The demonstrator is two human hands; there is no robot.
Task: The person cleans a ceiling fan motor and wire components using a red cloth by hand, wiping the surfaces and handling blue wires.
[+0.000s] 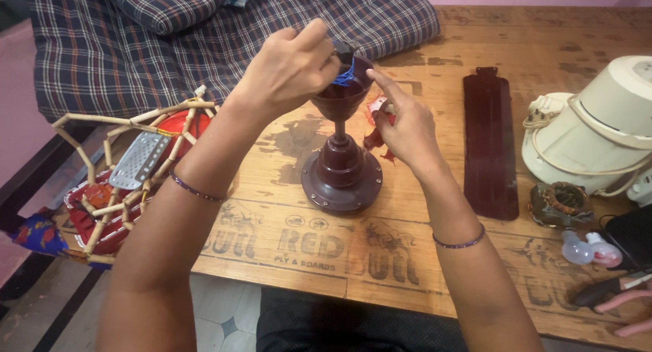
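Observation:
A dark maroon fan motor mount (341, 179) stands upright on the wooden board table (285, 236), a round base below and a cup (339, 102) on top. My left hand (292, 70) is closed over the cup's mouth, pinching blue wires (347, 76) and a small black part. My right hand (407, 129) is just right of the cup, its index finger stretched out to the rim. A small red and white piece (375, 109) shows behind its fingers; I cannot tell whether the hand holds it.
A dark fan blade (489, 148) lies flat to the right. Beyond it are a cream appliance housing (598, 128), a copper-wound coil (560, 204), two small bulbs (589, 249) and pliers (604, 292). Another person's fingers (628, 315) show at the bottom right. A stick basket with a grater (138, 160) stands left, and a plaid cushion (204, 33) lies behind.

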